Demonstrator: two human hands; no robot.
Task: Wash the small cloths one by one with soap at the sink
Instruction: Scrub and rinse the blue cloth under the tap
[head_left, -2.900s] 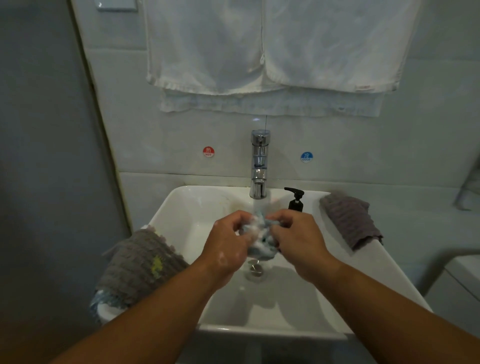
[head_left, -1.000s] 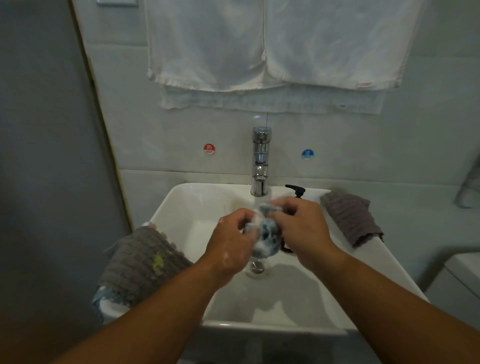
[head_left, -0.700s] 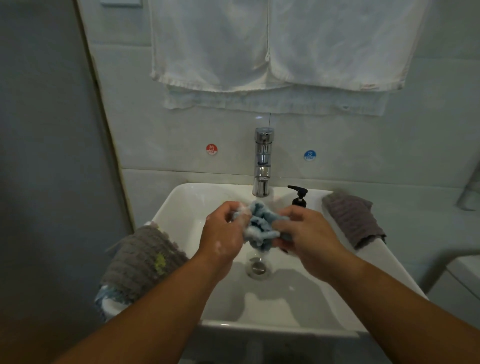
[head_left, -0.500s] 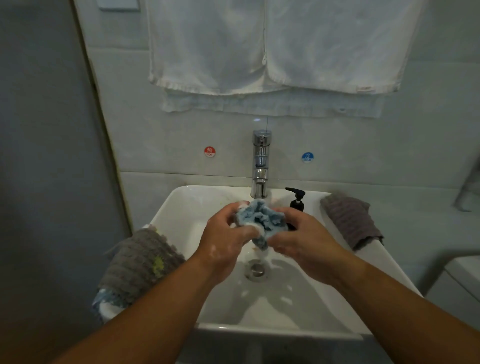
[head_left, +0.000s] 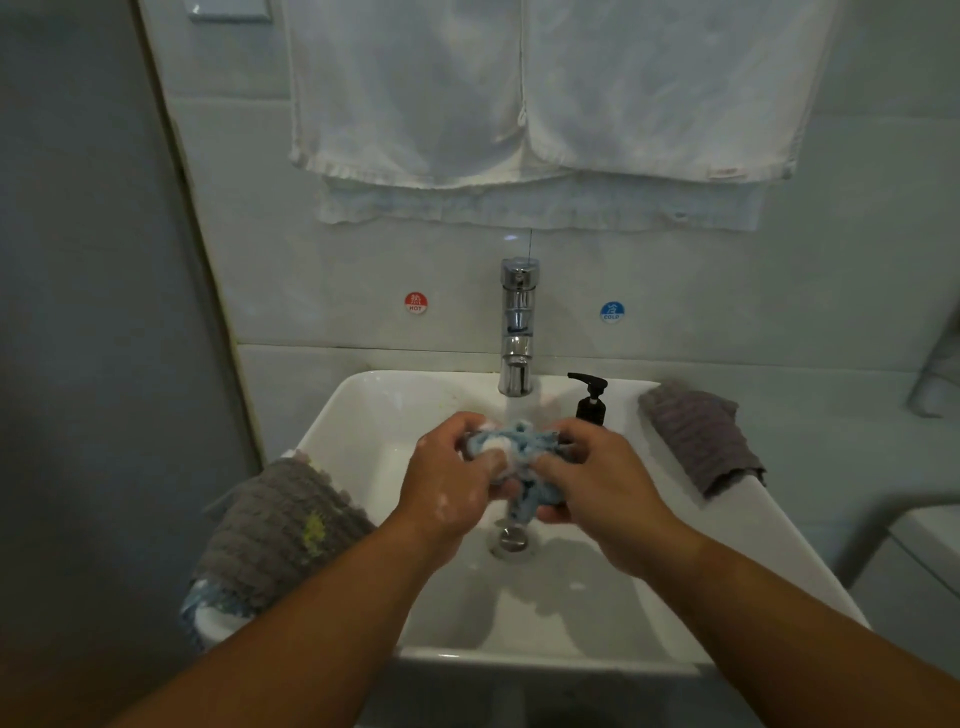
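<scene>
From the head view, the small blue cloth (head_left: 519, 451) is bunched between both hands over the middle of the white sink (head_left: 363, 415), just in front of and below the spout of the chrome tap (head_left: 517, 332) and directly above the drain (head_left: 511, 538). The wad runs roughly side to side from one hand to the other, with a tail hanging from its underside toward the drain. The left hand (head_left: 447, 493) grips its left end, fingers curled in and the thumb pressed on top, with white suds on the cloth there and flecks of foam on the back of the hand. The right hand (head_left: 597, 488) grips the right end, fingers folded round and under it. Both hands are equally close, so the next rub looks like one end being worked against the other. A pale streak under the spout may be running water; I cannot tell for sure. The black soap pump bottle (head_left: 589, 402) stands on the back rim just behind the right hand's knuckles, the nearest thing to knock. A grey cloth (head_left: 701, 441) lies on the right rim, well clear. A heap of grey cloth (head_left: 275, 525) sits over a blue patterned one (head_left: 208, 608) at the left edge. White towels (head_left: 519, 104) hang on the wall above.
</scene>
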